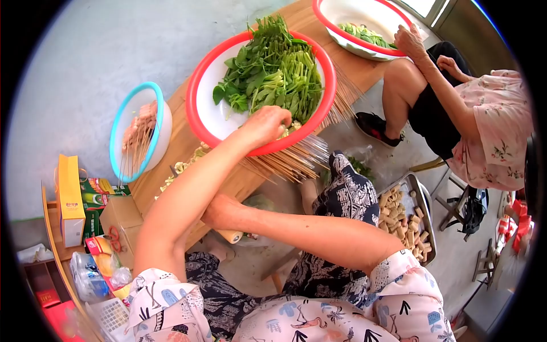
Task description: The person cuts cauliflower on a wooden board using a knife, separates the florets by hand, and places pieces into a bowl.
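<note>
My left hand (266, 124) reaches over the near rim of a white basin with a red rim (200, 117), its fingers curled closed by small pale green vegetable pieces (293, 126); what they grip is hidden. Skewered leafy greens (265, 71) fill much of the basin, with bundled wooden sticks (288, 159) poking out past the rim. My right hand (221, 212) crosses beneath my left forearm, low over the wooden table (239, 185). Its fingers are hidden by that forearm. Just below it shows the rounded end of a light wooden handle (229, 235).
A blue-rimmed tub (162, 134) holds skewered meat (141, 122). Chopped pale vegetable bits (181, 167) lie on the table. A metal tray of light brown pieces (430, 239) is at right. Another person (484, 114) sits by a second red-rimmed basin (347, 40). Boxes (71, 199) and scissors (115, 239) are at left.
</note>
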`<action>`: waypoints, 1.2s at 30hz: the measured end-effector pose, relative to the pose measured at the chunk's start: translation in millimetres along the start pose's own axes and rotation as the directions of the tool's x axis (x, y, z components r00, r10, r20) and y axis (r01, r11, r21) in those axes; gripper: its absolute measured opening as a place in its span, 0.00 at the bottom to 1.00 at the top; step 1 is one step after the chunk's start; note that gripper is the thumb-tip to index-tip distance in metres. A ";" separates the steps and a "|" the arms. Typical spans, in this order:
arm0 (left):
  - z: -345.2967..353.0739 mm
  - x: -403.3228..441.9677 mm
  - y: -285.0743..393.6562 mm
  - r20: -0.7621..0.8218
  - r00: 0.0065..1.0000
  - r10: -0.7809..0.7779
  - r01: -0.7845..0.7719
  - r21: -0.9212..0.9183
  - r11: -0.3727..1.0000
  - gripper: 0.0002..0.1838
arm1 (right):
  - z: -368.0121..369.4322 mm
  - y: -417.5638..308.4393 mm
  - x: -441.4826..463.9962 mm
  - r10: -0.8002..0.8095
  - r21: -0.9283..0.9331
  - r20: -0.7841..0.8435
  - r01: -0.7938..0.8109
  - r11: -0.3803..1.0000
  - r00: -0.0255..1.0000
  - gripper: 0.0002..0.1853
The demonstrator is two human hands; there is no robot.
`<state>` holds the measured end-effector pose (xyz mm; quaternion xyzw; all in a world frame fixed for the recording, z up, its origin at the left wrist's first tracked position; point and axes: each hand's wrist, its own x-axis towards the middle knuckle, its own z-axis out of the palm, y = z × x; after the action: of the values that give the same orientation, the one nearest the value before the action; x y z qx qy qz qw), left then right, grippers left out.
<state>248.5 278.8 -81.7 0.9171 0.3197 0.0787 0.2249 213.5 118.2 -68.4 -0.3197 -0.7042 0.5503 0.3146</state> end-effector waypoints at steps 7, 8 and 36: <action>11.5 22.4 -2.1 0.118 0.993 -0.003 -0.015 0.151 0.988 0.16 | -10.0 -7.4 -2.8 -0.065 -0.058 0.107 0.072 0.996 0.992 0.16; 10.9 21.7 -1.7 0.132 0.991 0.001 -0.023 0.160 0.987 0.16 | -9.5 -5.6 -3.0 -0.064 -0.059 0.109 0.071 0.996 0.992 0.16; -104.8 -176.9 -6.5 -0.121 0.721 -0.683 -0.390 -0.884 -0.256 0.16 | -23.5 -9.3 -6.2 0.315 -0.185 0.174 -0.283 0.941 0.933 0.15</action>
<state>76.2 211.2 8.1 0.2132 0.3102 0.5718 0.7290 234.8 125.0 -55.3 -0.3900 -0.7166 0.5639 0.1282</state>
